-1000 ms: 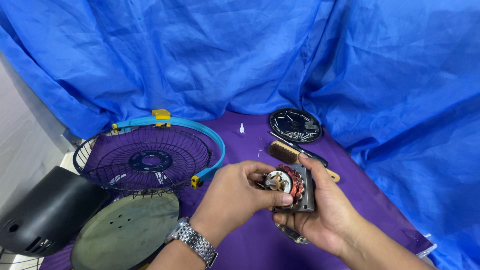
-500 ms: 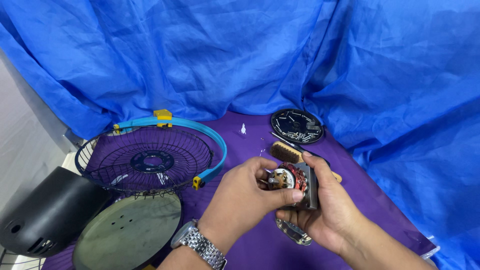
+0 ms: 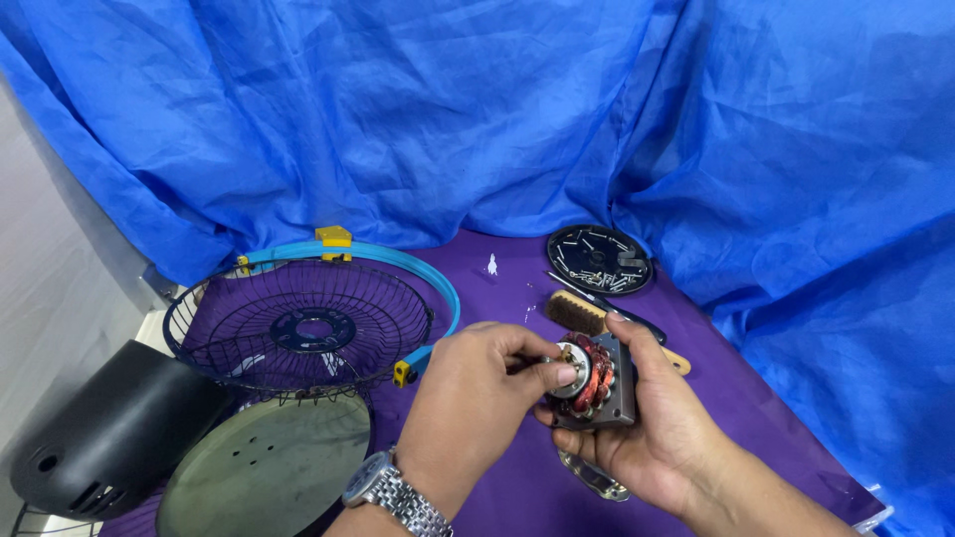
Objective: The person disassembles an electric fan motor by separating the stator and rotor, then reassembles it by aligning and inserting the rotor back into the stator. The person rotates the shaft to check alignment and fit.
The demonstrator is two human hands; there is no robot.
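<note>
Seen from the head camera, looking down: the right hand [image 3: 662,438] cradles a small fan motor [image 3: 595,383] from beneath and behind, fingers clasped around its square grey housing, with coppery red windings facing the viewer. The left hand [image 3: 477,398], wearing a metal wristwatch [image 3: 393,494], pinches the silver round hub at the motor's front between thumb and fingertips. Just below the motor, a metal bracket [image 3: 595,477] lies on the purple cloth [image 3: 736,398]. Just behind the motor lies a wooden brush [image 3: 582,313] beside a dark-handled tool, and farther back a round black dish [image 3: 599,259] holds screws. To the left of the hands sits a wire fan guard [image 3: 298,328] with a blue rim, then a round grey-green disc [image 3: 264,477] and a black motor cover [image 3: 109,438]. A blue sheet [image 3: 477,119] drapes behind everything.
</note>
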